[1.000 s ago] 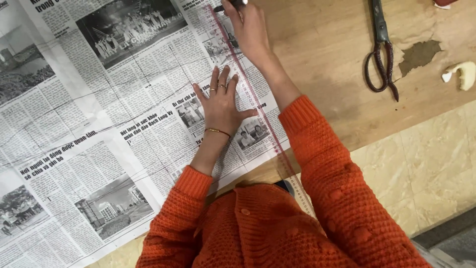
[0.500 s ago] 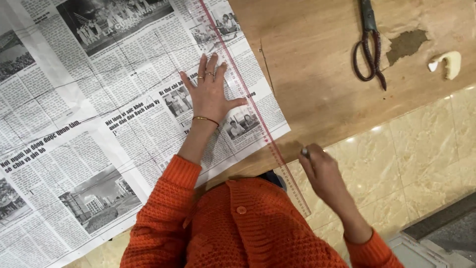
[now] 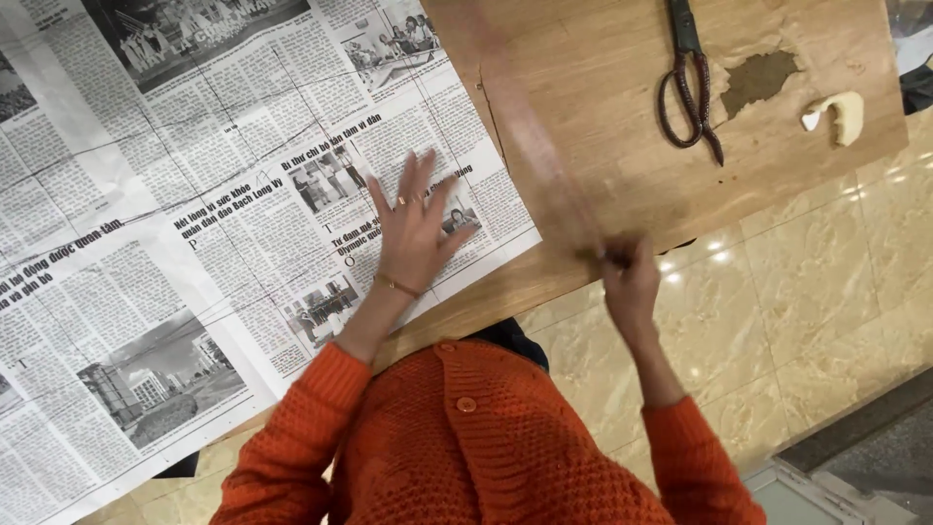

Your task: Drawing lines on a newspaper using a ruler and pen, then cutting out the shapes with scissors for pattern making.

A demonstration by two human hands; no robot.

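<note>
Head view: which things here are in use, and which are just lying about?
In use:
left hand flat on the newspaper
right hand gripping a blurred ruler

Lying about:
scissors
pale scrap

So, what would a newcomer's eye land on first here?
Probably the big newspaper spread over the left of the wooden table, with the left hand pressed flat on it. Next, the right hand at the table's near edge, gripping a long blurred strip. Dark scissors lie top right.
</note>
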